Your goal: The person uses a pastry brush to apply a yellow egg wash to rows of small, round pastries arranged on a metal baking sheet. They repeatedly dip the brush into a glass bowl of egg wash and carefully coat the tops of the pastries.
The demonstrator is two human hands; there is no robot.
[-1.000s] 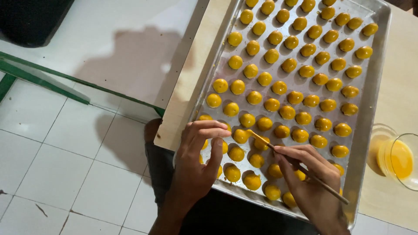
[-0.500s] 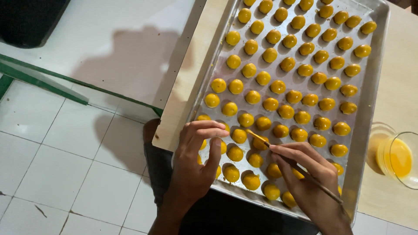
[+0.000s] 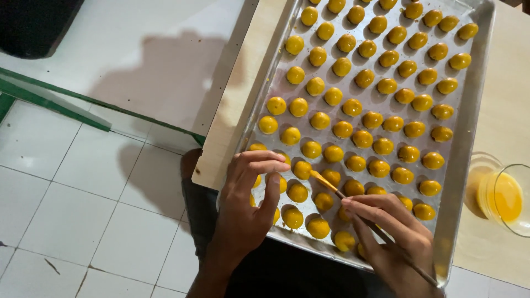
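Note:
A metal baking tray [image 3: 466, 132] lies on a pale wooden table and holds several rows of small round yellow dough balls [image 3: 342, 128]. My left hand [image 3: 248, 204] rests on the tray's near left corner, fingers curled over a few balls. My right hand [image 3: 389, 237] pinches a thin brush [image 3: 331, 186] like a pen. The brush's yellow-wet tip touches a ball in the near rows, just right of my left fingertips. The handle's far end sticks out past my right wrist.
A small glass bowl of yellow liquid [image 3: 505, 196] stands on the table [image 3: 508, 110] to the tray's right. White floor tiles [image 3: 72, 187] spread to the left, crossed by a green strip [image 3: 49, 99]. A dark object [image 3: 33, 22] sits at the top left.
The brush tip has shifted slightly from one ball to a neighbouring one. Both hands stay in nearly the same place on the tray.

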